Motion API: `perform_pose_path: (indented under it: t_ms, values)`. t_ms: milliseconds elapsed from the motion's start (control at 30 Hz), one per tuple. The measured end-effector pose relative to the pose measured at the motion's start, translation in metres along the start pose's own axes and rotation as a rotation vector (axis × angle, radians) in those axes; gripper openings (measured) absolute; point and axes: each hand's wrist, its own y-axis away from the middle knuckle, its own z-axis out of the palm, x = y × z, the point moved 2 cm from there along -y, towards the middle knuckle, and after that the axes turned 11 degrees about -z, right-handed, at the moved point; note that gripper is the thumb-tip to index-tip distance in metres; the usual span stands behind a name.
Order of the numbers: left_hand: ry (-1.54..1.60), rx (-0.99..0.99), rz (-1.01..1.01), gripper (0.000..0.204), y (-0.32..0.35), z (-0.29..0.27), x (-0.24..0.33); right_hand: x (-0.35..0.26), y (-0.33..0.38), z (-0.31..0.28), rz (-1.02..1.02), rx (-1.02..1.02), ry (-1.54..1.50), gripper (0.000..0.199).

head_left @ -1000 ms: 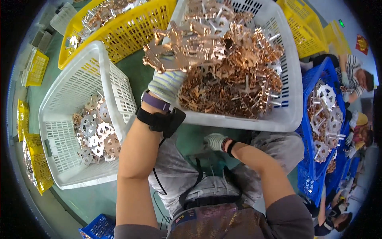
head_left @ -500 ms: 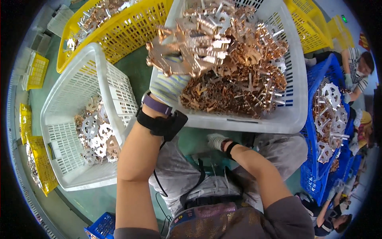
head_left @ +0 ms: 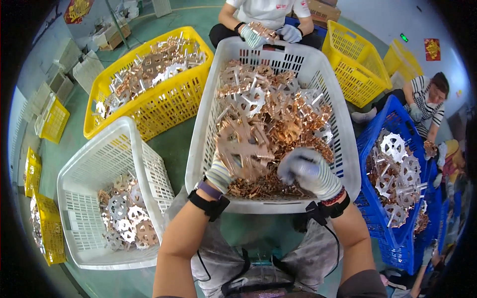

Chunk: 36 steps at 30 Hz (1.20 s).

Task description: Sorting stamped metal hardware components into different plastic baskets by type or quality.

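My left hand [head_left: 221, 172], in a striped knit glove, grips a copper-coloured metal plate [head_left: 242, 151] with cut-outs, blurred by motion. It holds the plate over the near end of a white slatted crate [head_left: 273, 206]. My right hand [head_left: 309, 172], also gloved, is over the crate's near right part, apart from the plate. Its fingers point inward but are smeared by motion, so whether they hold anything cannot be made out. Under and beyond both hands lies a heap of copper and silver metal parts [head_left: 293, 126], with small copper scraps [head_left: 251, 189] at the near end.
Left of me stands a second white crate [head_left: 74, 228] with silver and copper plates in it. A yellow crate [head_left: 164, 116] of parts is beyond it. Blue crates [head_left: 365, 198] stand at the right. A co-worker's gloved hands [head_left: 254, 37] hold copper parts at the far rim.
My right hand has come up from beside my lap to over the crate. My left hand has lowered the copper-coloured plate toward the heap. The view has tilted up, showing the co-worker opposite.
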Motion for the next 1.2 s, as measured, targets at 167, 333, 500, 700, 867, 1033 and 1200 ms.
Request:
perform_pose_path:
  t_ms: [167,333,500,700,867,1033,1200]
  values:
    - [-2.222,0.697,0.449,0.015,-0.028,0.028,-0.025,0.000,-0.005,-0.011,-0.387,0.224,0.629,0.026]
    - [-2.453,0.760,0.157,0.020,-0.043,0.025,-0.044,0.025,-0.008,0.001,-0.349,0.201,0.801,0.025]
    - [-2.279,0.931,0.035,0.027,-0.036,-0.020,-0.019,-0.004,0.008,0.021,-0.055,0.081,-0.108,0.013]
    - [-2.009,0.576,0.106,0.017,-0.049,-0.003,-0.037,0.010,0.006,-0.024,-0.372,0.325,0.367,0.018]
    - [-2.250,0.553,-0.024,0.023,-0.036,-0.006,-0.050,0.016,-0.007,0.016,-0.535,0.090,1.005,0.026]
    - [-1.935,0.766,-0.056,0.020,-0.032,-0.038,-0.040,0.029,-0.009,0.020,-0.359,0.174,0.858,0.025]
    - [-2.436,0.836,0.064,0.015,-0.031,-0.020,-0.038,0.014,-0.011,0.016,-0.119,0.083,0.138,0.022]
